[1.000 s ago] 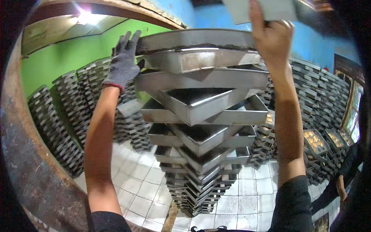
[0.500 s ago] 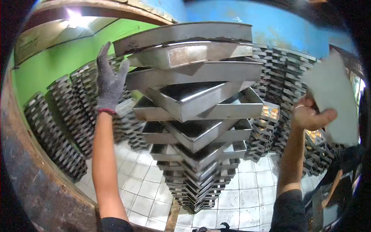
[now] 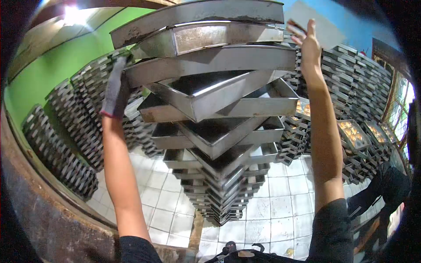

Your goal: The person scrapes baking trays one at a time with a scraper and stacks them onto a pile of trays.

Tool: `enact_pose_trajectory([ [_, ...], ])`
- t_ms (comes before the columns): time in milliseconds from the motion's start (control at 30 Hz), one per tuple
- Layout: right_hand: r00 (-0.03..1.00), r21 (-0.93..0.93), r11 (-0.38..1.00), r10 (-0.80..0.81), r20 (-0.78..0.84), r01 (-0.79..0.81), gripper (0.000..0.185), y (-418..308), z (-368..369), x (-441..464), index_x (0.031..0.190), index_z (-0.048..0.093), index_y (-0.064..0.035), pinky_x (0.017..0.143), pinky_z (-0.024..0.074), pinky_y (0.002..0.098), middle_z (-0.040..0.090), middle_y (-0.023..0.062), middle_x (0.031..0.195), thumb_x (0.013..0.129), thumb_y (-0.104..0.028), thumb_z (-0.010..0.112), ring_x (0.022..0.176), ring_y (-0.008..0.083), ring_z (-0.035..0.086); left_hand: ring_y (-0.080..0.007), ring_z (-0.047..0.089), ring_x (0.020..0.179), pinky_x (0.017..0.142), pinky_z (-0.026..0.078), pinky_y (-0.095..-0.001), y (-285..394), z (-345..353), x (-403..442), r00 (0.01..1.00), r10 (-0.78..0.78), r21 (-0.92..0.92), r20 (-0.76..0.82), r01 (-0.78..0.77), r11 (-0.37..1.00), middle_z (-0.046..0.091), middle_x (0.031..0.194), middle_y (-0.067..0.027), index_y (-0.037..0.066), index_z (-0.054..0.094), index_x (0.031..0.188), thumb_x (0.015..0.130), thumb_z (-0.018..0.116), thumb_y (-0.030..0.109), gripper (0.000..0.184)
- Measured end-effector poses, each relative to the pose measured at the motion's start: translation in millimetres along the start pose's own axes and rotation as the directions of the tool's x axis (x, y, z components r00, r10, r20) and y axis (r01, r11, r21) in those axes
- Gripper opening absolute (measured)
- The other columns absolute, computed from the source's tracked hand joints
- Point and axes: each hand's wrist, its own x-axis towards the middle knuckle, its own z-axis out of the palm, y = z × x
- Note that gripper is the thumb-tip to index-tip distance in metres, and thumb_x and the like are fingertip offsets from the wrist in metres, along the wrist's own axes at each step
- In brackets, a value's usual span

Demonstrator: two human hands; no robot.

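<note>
A tall stack of metal baking trays (image 3: 243,109) rises in front of me, each layer turned crosswise to the one below. My left hand (image 3: 116,90), in a grey knitted glove, is at the left end of an upper tray (image 3: 215,61). Its fingers stretch upward beside the stack, partly hidden and blurred. On the right, my bare right hand (image 3: 310,52) is raised near the top tray's (image 3: 201,15) right end. It holds a pale flat sheet (image 3: 326,26), blurred by motion, whose material I cannot make out.
More crosswise tray stacks line the green wall (image 3: 30,83) at left and the blue wall (image 3: 364,35) at right. Trays of golden baked goods (image 3: 353,131) stand at right. White tiles (image 3: 256,215) cover the floor. A person in dark clothes (image 3: 386,188) is at lower right.
My right hand has swung up and left with the pale sheet, toward the top of the stack. The gloved left hand has come against the tray's end. The view has shifted slightly.
</note>
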Motion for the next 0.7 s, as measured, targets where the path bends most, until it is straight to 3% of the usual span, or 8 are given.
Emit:
enact_pose_trajectory([
  [100, 0.975, 0.402, 0.897, 0.112, 0.190, -0.181, 0.070, 17.1, -6.4, -11.5, 0.150, 0.041, -0.0007, 0.111, 0.0402, 0.0490, 0.067, 0.0149, 0.134, 0.110, -0.055, 0.022, 0.128, 0.0281, 0.060, -0.0273, 0.051, 0.137, 0.109, 0.045, -0.0438, -12.9, -10.8, 7.9, 0.963, -0.188, -0.226, 0.195, 0.231, 0.946, 0.050, 0.152, -0.0185, -0.002, 0.049, 0.148, 0.108, 0.043, 0.047, 0.063],
  [133, 0.982, 0.381, 0.908, 0.137, 0.129, -0.177, 0.066, 19.9, -7.9, -14.4, 0.152, 0.036, 0.0027, 0.108, 0.0428, 0.0466, 0.058, 0.0230, 0.142, 0.112, -0.049, 0.023, 0.130, 0.0334, 0.057, -0.0273, 0.051, 0.137, 0.109, 0.045, -0.0438, -18.0, -11.1, 12.9, 0.965, -0.178, -0.232, 0.192, 0.221, 0.947, 0.050, 0.152, -0.0185, -0.002, 0.049, 0.148, 0.108, 0.043, 0.047, 0.063],
  [200, 0.988, 0.319, 0.935, 0.149, 0.037, -0.153, 0.066, 50.1, -12.2, 3.9, 0.154, 0.035, -0.0003, 0.116, 0.0335, 0.0500, 0.058, 0.0194, 0.143, 0.112, -0.050, 0.027, 0.133, 0.0331, 0.054, -0.0283, 0.051, 0.134, 0.110, 0.044, -0.0437, -17.6, -8.7, 20.3, 0.999, -0.043, -0.208, 0.003, 0.043, 0.977, 0.049, 0.153, -0.0159, 0.002, 0.042, 0.153, 0.107, 0.047, 0.048, 0.065],
  [267, 0.976, 0.217, 0.952, 0.219, 0.001, -0.214, 0.066, 64.8, -15.1, 19.7, 0.157, 0.033, -0.0061, 0.121, 0.0212, 0.0539, 0.057, 0.0149, 0.145, 0.110, -0.053, 0.031, 0.136, 0.0314, 0.051, -0.0292, 0.047, 0.138, 0.111, 0.043, -0.0455, -57.0, -46.5, 56.3, 0.999, 0.030, -0.095, 0.035, -0.027, 0.995, 0.046, 0.155, -0.0155, 0.002, 0.037, 0.155, 0.105, 0.046, 0.053, 0.072],
  [333, 0.961, 0.102, 0.958, 0.273, -0.048, -0.267, 0.074, 87.7, -18.0, 40.6, 0.161, 0.030, -0.0172, 0.122, 0.0087, 0.0623, 0.052, 0.0138, 0.152, 0.105, -0.066, 0.032, 0.140, 0.0310, 0.046, -0.0294, 0.044, 0.141, 0.112, 0.042, -0.0454, -43.0, -24.9, 54.0, 0.910, -0.392, -0.133, -0.134, 0.375, 0.917, 0.044, 0.158, -0.0140, 0.004, 0.038, 0.155, 0.105, 0.047, 0.054, 0.072],
  [500, 0.849, -0.010, 0.855, 0.517, 0.106, -0.519, 0.083, 90.0, -11.0, 72.4, 0.166, 0.010, -0.0189, 0.120, 0.0112, 0.0683, 0.039, 0.0157, 0.163, 0.103, -0.070, 0.028, 0.150, 0.0409, 0.033, -0.0282, 0.045, 0.141, 0.112, 0.039, -0.0483, -73.4, -36.8, 99.1, 0.983, -0.182, -0.037, -0.037, 0.181, 0.983, 0.048, 0.155, -0.0121, 0.008, 0.039, 0.156, 0.105, 0.048, 0.054, 0.070],
  [600, 0.833, 0.323, 0.769, 0.528, 0.164, -0.551, 0.078, 161.0, 1.5, 120.6, 0.160, 0.025, -0.0187, 0.105, 0.0441, 0.0654, 0.049, 0.0210, 0.147, 0.102, -0.069, 0.039, 0.130, 0.0399, 0.053, -0.0277, 0.046, 0.140, 0.113, 0.039, -0.0483, -83.2, -41.3, 118.4, 0.985, -0.168, -0.028, -0.025, 0.167, 0.986, 0.049, 0.154, -0.0120, 0.008, 0.040, 0.156, 0.105, 0.048, 0.054, 0.069],
  [700, 0.913, 0.215, 0.889, 0.385, 0.132, -0.406, 0.075, 166.1, 3.7, 118.3, 0.157, 0.029, -0.0167, 0.088, 0.0563, 0.0596, 0.051, 0.0219, 0.136, 0.102, -0.065, 0.044, 0.117, 0.0349, 0.059, -0.0272, 0.046, 0.140, 0.113, 0.039, -0.0483, -95.8, -40.5, 127.8, 0.986, -0.165, -0.041, -0.015, 0.164, 0.986, 0.050, 0.153, -0.0119, 0.008, 0.040, 0.155, 0.105, 0.047, 0.053, 0.068],
])
